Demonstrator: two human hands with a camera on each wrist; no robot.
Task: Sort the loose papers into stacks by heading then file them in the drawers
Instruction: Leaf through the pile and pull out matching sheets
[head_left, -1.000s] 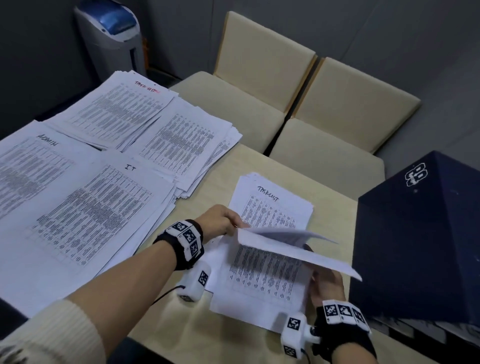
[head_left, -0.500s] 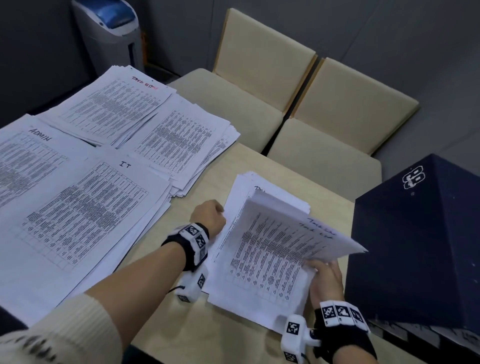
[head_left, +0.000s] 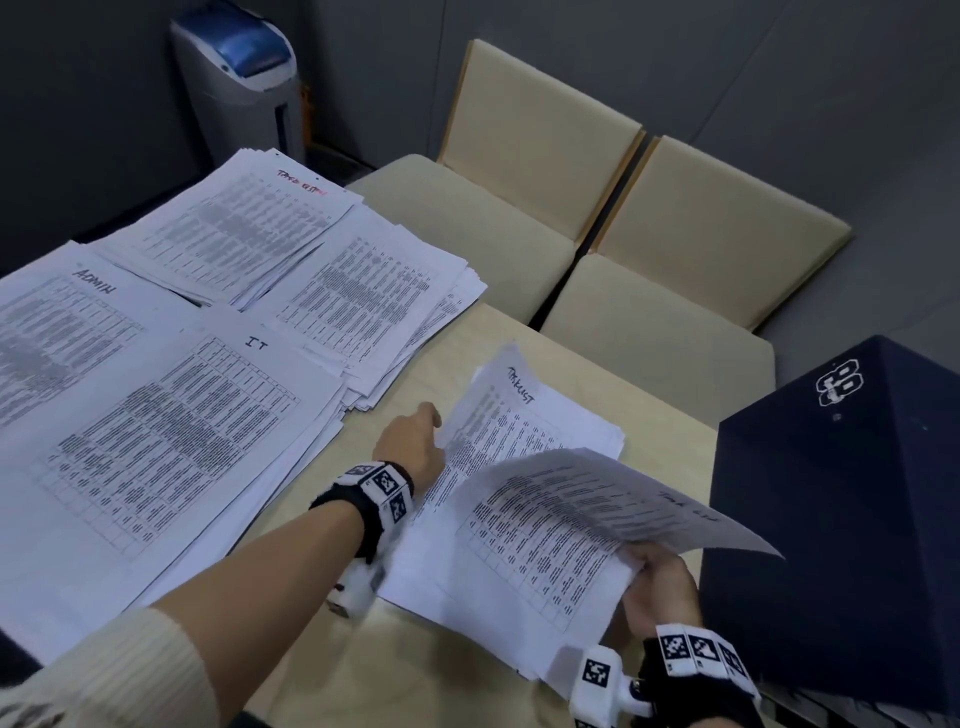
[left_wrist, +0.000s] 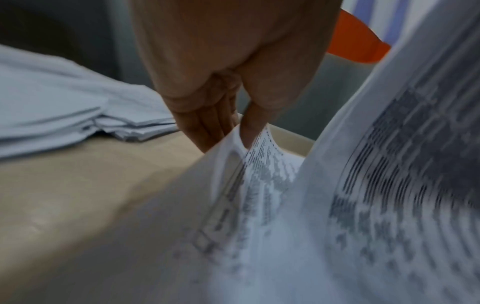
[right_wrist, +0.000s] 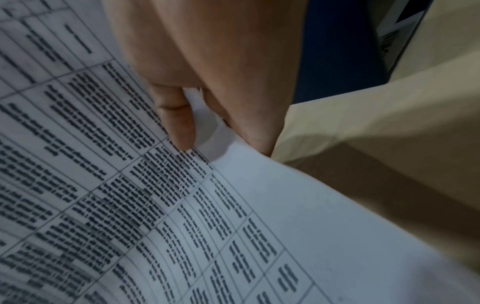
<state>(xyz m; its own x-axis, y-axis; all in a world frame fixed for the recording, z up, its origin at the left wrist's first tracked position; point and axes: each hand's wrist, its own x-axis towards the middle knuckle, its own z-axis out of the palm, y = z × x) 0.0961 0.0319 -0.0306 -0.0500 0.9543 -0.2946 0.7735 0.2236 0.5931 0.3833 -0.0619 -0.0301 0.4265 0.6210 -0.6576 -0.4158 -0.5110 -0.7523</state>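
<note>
On the wooden table (head_left: 415, 379) lies a small stack of printed sheets (head_left: 452, 587). My left hand (head_left: 427, 434) pinches the left edge of a sheet headed TASKLIST (head_left: 514, 410) and lifts it; the left wrist view shows thumb and fingers (left_wrist: 202, 131) closed on that edge (left_wrist: 240, 135). My right hand (head_left: 647, 569) grips the lower right corner of a raised bundle of sheets (head_left: 587, 509), which fans up towards the right. In the right wrist view the thumb (right_wrist: 179, 123) lies on the printed face and the fingers are underneath.
Sorted stacks cover the left of the table: ADMIN (head_left: 62, 332), IT (head_left: 171, 441), one with a red heading (head_left: 234, 234) and another (head_left: 363, 296). A dark blue box (head_left: 841, 519) stands close on the right. Cream chairs (head_left: 545, 156) and a grey bin (head_left: 239, 78) are behind.
The right hand's bundle has swung down and to the right, uncovering the TASKLIST sheet. The left hand has moved further along that sheet's left edge and lifted it.
</note>
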